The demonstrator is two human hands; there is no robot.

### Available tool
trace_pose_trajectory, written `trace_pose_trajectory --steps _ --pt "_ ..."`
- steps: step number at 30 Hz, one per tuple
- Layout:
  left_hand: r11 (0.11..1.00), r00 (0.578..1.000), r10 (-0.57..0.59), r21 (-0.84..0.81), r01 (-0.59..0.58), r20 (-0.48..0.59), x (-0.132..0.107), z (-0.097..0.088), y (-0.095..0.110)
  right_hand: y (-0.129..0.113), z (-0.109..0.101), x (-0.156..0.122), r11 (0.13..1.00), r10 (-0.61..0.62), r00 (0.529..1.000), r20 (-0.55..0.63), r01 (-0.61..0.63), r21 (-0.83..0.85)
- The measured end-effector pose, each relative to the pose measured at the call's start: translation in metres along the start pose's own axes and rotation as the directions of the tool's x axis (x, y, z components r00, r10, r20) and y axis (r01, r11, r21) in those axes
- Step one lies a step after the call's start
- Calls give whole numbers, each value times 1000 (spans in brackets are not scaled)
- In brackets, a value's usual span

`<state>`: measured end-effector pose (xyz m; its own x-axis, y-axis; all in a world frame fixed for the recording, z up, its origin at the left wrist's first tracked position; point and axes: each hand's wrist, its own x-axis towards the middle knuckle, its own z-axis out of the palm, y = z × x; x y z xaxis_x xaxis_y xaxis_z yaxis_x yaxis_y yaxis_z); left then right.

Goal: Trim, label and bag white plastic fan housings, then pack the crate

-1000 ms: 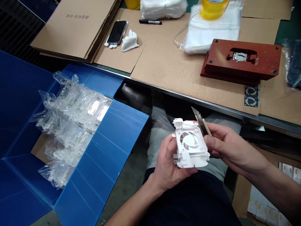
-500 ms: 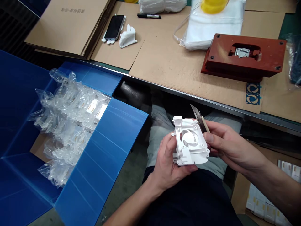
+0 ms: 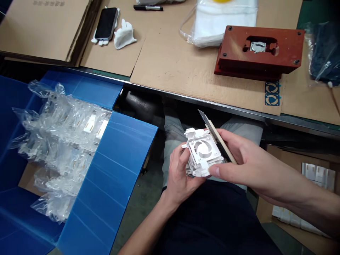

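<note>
My left hand (image 3: 179,173) is closed around the left and lower side of a white plastic housing (image 3: 199,163) with a round, fan-shaped opening in its square face. On its right, my right hand (image 3: 243,156) grips a knife (image 3: 218,137) with a long beige handle. The knife's pointed blade is up and to the left, beyond the housing's top right edge. My right thumb presses on the lower right corner of the housing. The other right fingers are partly hidden behind the knife and the housing.
A blue bin (image 3: 106,177) at left holds several bagged white parts (image 3: 66,134). On the cardboard-covered table (image 3: 170,63) are a red fixture (image 3: 260,49), blue fan-shaped stickers (image 3: 272,94), a phone (image 3: 106,24), a glove (image 3: 124,34) and a marker (image 3: 148,7). White parts (image 3: 316,173) fill a carton at lower right.
The housing has tilted and turned a little in my left hand. My right thumb has moved down onto the housing's corner, and more of the knife's handle shows. The view has shifted right.
</note>
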<state>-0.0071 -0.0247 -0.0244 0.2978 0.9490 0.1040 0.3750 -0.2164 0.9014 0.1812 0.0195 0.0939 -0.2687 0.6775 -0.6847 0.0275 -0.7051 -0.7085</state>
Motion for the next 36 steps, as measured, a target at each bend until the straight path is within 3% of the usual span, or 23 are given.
trace_pose_trajectory --steps 7,30,36 --pt "997 999 -48 -52 48 17 -4 2 -2 -9 2 3 999 40 999 25 -40 -2" --pt "1000 999 -20 24 19 34 -4 1 -1 -6 5 7 1000 11 998 56 -12 8" --pt "996 994 -91 16 90 60 -15 2 -2 7 6 8 991 101 994 45 -104 89"
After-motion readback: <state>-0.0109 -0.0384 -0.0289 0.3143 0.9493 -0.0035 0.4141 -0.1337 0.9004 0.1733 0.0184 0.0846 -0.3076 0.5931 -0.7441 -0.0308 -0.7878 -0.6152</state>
